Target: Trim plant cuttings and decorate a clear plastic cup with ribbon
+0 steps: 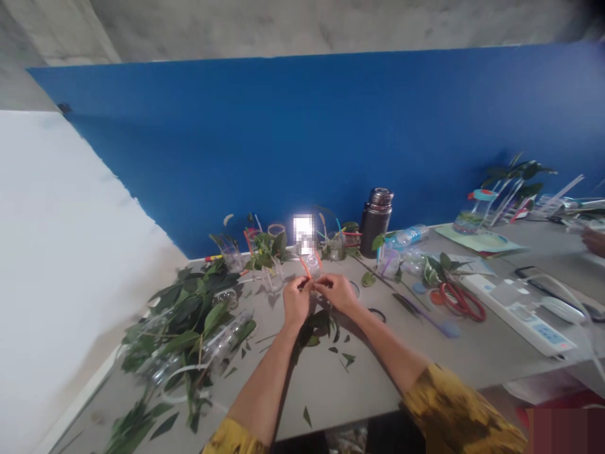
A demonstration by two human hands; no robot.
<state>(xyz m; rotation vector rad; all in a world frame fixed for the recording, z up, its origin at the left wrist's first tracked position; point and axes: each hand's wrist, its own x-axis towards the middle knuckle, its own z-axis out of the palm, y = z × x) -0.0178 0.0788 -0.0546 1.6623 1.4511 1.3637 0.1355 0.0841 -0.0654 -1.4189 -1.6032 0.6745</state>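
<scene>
Left hand (296, 301) and right hand (336, 292) together over the middle of the tabletop (331, 384), fingertips touching. Both pinched shut, as far as can be made out, on a thin orange strip (305, 268) sticking up and away from the pinch. Too small to tell whether a stem sits in the same pinch.

Just beyond the fingertips, a small clear cup (312, 263). Just under the hands on the near side, a few dark leaves (317, 323), with scraps scattered nearer still.

Judging from this, best done with a short grip. Hold the two pinches close to each other, to bend the strip only where wanted and give it no length to spring loose. Work with the fingertips rather than the wrists. Mind the cup: probably light, near the knuckles, and easy to tip with a nudge. Better to stay over the leaves than to drift toward it.

Further out:
- To the left, a heap of leafy branches (189, 315) with a clear bottle (222, 343) lying in it.
- Far, against the blue board (331, 139), more cups with sprigs and coloured strips.
- Far right of the hands, a dark flask (375, 221).
- To the right, red scissors (460, 301), and past them a power strip (524, 315).
</scene>
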